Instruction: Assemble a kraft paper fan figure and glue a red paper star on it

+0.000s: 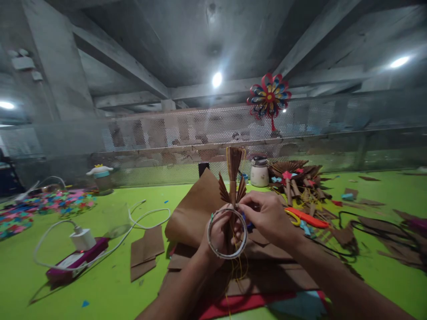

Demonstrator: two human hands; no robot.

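a bright green table (180, 302) carries a purple power strip (77, 262), a few flat brown paper pieces (147, 251), colorful paper shapes (66, 204), a white jar (259, 173) with a dark lid, an orange-handled tool (310, 218) and a pile of folded brown paper (296, 180).

Table (180, 195) lime green; folded paper fan (234, 162) plain brown.

The left hand (218, 231) and right hand (268, 217) are bare, with five-fingered, ungloved shapes. Above the table (133, 298), the left forearm (182, 284) and right forearm (333, 271) are also bare, slim and tapering toward the wrists. The fingernails are too small to make out.
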